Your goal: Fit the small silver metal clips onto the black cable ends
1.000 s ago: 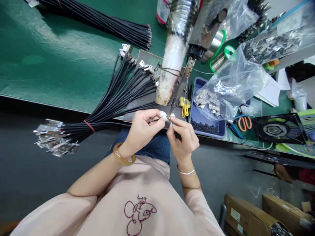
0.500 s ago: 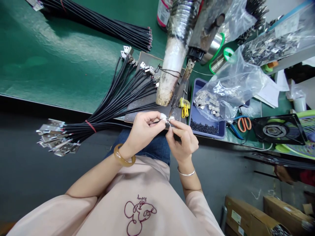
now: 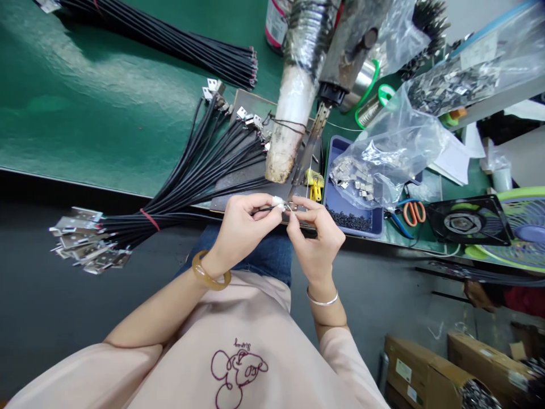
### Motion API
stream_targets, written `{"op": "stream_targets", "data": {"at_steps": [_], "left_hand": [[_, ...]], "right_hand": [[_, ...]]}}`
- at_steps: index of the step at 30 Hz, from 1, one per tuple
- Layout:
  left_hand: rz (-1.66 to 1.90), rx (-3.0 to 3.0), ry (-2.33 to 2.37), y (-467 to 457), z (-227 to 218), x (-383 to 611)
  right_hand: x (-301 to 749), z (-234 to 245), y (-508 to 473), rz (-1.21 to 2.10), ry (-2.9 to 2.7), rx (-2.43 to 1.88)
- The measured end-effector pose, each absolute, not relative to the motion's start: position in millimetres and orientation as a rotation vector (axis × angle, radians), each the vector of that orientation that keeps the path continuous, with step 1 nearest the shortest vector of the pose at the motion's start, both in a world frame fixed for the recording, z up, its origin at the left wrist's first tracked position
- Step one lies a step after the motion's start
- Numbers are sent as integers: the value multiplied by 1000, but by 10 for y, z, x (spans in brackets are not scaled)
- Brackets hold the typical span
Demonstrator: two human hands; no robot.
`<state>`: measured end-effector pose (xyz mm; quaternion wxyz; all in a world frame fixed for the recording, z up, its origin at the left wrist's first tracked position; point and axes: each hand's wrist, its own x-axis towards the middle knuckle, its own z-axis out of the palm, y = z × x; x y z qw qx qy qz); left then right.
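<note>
Cable (image 3: 264,209) in left hand (image 3: 246,226), long axis crosswise, tip toward right hand (image 3: 317,234).

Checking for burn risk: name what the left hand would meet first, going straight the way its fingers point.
Probably the right hand, just opposite; the soldering iron tip lies close to that line, though depth is unclear.

The person's right hand (image 3: 318,243) has changed its grip: the index finger (image 3: 307,204) now lies apart from the next one, toward 12 o'clock. The view has swung toward 3 o'clock, showing more green basket (image 3: 528,194).
</note>
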<state>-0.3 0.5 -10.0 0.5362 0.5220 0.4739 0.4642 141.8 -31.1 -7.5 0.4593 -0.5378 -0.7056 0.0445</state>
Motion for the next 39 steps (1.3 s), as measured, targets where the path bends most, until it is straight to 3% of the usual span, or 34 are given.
{"op": "stream_targets", "data": {"at_steps": [9, 28, 39], "left_hand": [[1124, 1281, 1157, 9, -100, -8], [1088, 1319, 1219, 28, -7, 14], [1048, 1348, 1191, -5, -51, -2]], "right_hand": [[1433, -71, -316, 380, -1637, -1378], [1432, 13, -349, 108, -1830, -1298], [1436, -1, -390, 142, -1766, -1349]]}}
